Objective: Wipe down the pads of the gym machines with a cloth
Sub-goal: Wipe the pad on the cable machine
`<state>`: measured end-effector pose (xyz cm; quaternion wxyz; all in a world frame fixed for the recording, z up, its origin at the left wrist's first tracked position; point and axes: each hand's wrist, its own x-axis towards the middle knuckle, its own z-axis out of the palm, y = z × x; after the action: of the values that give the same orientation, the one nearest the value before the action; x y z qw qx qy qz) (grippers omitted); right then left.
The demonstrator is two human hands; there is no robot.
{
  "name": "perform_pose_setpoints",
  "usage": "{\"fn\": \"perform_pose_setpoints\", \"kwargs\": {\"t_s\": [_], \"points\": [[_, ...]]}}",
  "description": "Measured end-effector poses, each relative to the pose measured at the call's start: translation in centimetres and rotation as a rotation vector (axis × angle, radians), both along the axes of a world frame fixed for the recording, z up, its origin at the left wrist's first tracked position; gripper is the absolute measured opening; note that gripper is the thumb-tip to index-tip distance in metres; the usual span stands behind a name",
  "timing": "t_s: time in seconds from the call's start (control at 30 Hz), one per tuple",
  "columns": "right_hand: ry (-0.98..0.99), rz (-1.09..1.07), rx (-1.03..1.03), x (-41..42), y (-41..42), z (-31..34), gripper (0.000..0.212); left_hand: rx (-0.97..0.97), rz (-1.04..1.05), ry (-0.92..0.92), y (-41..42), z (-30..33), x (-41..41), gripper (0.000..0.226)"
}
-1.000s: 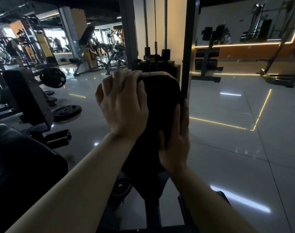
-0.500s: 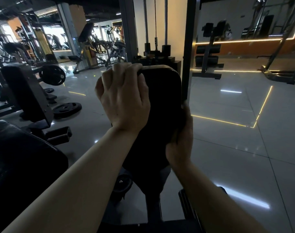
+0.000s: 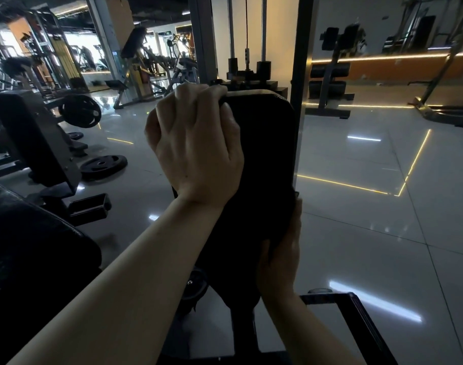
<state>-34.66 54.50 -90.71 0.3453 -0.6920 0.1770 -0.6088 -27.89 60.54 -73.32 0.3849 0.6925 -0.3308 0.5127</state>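
One upright black pad (image 3: pixel 262 159), rounded at its corners, stands before the weight stack (image 3: pixel 247 81); the right hand (image 3: pixel 280 256) has its grip curled round the pad's lower right edge, the left hand (image 3: pixel 196 146) hooked over its top left corner.

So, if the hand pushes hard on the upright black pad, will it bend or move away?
Probably it gives only a little. The upright black pad looks thick with rounded corners, so the surface likely yields while the shape holds. It seems fixed on a post below, so it should not tip. The left hand curls over its top edge and the right hand holds its lower side, steadying it.
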Motion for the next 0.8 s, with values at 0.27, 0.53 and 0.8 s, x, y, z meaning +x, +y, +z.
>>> {"fn": "perform_pose_setpoints", "kwargs": {"t_s": [0.27, 0.53, 0.8], "points": [[-0.082, 0.087, 0.516, 0.1, 1.3, 0.3, 0.078, -0.002, -0.001, -0.016, 0.1, 0.0, 0.1, 0.027], [-0.111, 0.044, 0.598, 0.7, 6.3, 0.8, 0.082, -0.012, -0.008, -0.008, 0.0, 0.0, 0.1, 0.027], [-0.075, 0.041, 0.829, 0.8, 4.6, 3.8, 0.093, 0.002, -0.015, -0.022, 0.2, 0.0, 0.3, 0.028]]}}
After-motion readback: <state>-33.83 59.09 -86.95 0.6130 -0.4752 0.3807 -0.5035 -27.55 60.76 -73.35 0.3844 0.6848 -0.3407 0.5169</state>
